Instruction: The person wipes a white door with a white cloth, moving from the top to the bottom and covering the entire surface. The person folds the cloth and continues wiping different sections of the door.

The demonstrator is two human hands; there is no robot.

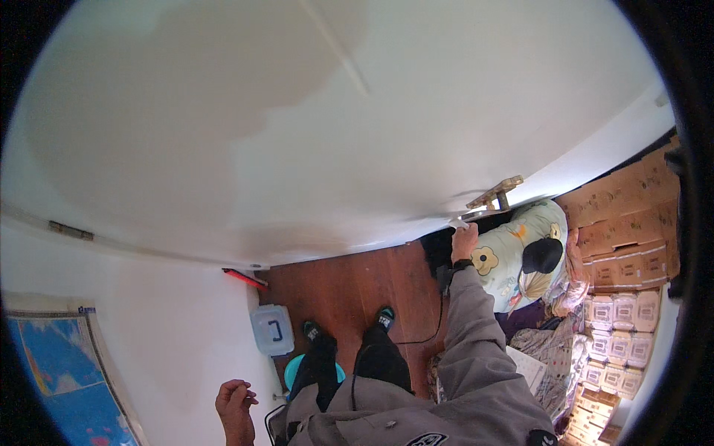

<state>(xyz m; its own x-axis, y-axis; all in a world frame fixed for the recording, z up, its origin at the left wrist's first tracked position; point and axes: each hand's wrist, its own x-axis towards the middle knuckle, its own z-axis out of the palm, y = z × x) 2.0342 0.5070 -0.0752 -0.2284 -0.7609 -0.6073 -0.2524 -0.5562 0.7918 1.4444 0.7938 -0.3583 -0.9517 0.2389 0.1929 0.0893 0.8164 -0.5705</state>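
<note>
My right hand (464,241) reaches out to the edge of a white door (346,184), just below its metal lever handle (495,192). A small white thing shows at its fingertips; whether I grip it or the door's edge, I cannot tell. My left hand (237,398) is raised at the lower left, fingers loosely curled, near the white wall and touching nothing visible. A door hinge (71,230) shows at the far left.
On the wooden floor (357,284) stand a lidded clear plastic box (272,330) and a turquoise basin (295,371). A black cable (429,338) crosses the floor. At right lie floral bedding (502,279), a black hand fan, piled cloth and stacked cardboard boxes (625,223).
</note>
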